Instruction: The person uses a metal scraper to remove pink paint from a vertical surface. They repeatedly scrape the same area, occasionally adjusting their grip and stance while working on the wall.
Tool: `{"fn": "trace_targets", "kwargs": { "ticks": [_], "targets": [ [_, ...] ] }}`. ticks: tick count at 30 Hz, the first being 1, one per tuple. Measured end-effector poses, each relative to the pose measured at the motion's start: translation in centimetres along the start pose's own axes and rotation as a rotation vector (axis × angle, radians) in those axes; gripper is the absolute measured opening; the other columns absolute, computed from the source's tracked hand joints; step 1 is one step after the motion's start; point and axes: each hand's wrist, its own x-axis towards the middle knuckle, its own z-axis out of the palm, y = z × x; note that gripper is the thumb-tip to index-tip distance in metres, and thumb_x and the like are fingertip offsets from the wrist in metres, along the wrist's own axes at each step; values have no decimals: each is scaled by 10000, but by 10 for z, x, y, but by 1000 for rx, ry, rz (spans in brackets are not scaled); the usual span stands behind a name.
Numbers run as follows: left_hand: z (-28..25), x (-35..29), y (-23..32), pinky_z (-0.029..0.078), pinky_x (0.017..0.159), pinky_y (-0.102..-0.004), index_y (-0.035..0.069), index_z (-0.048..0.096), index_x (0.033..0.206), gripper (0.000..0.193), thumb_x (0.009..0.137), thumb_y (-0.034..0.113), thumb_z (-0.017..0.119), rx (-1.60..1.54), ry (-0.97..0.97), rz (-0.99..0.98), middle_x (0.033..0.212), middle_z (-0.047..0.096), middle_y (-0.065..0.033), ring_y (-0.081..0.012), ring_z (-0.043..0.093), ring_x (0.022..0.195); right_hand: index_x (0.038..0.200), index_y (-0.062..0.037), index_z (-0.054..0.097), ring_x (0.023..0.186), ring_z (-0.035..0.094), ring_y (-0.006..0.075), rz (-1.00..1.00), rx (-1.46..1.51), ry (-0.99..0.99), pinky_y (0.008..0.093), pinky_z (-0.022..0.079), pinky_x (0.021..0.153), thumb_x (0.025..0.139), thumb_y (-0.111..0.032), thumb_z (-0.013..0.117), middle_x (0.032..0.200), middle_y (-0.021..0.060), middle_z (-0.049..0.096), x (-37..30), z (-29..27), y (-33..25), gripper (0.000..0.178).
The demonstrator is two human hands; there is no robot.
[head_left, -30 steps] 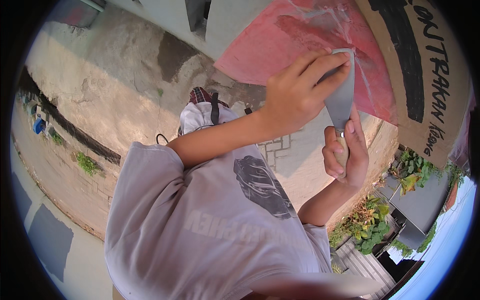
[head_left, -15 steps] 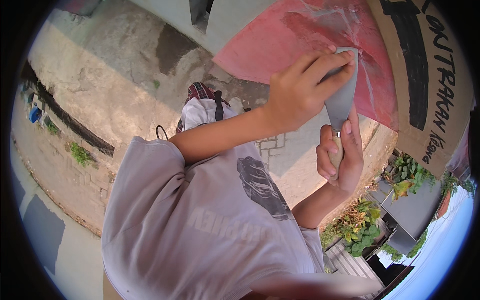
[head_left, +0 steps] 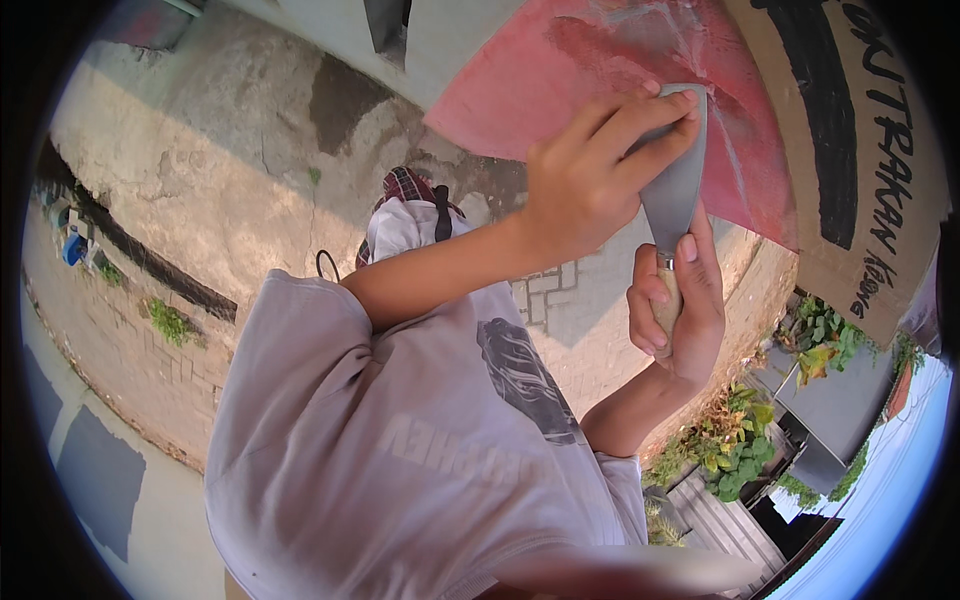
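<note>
A putty knife (head_left: 672, 200) with a wide grey metal blade and a pale wooden handle stands before a red painted wall (head_left: 500, 95). My right hand (head_left: 690, 305) is wrapped round the handle, its thumb up near the metal collar. From the left, my left hand (head_left: 590, 165) reaches across and has its fingers on the blade close to the wide end, covering part of it. Whitish streaks run down the red surface beside the blade. Whether the blade's edge touches the wall, I cannot tell.
A brown cardboard sign (head_left: 810, 120) with black hand lettering is on the wall at the right. Leafy plants (head_left: 735, 440) and a grey roof (head_left: 840, 400) lie lower right. Concrete ground (head_left: 200, 130) and brick paving stretch to the left, with a dark gutter (head_left: 150, 250).
Both hands and the putty knife sit slightly further left and up in the view, and the surroundings have shifted a little too. The grip of both hands stays the same.
</note>
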Motion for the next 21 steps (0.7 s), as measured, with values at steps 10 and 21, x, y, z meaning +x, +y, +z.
{"fn": "trace_targets", "kwargs": {
  "ticks": [10,21],
  "targets": [
    [-9,2,-5,554,593,-260,134,782,1009,387,649,16,703,5,-27,22,1077,720,44,-168,683,867,1591,-77,313,376,283,52,28,21,-14,216,221,349,1096,-344,413,674,33,429,-1,13,-2,572],
    [-24,18,-16,542,574,-264,151,768,1056,421,656,30,716,115,-126,66,1128,709,69,-169,662,851,1600,-113,305,385,294,60,15,71,-132,225,237,352,1104,-325,383,700,30,432,15,13,-6,544]
  ]
}}
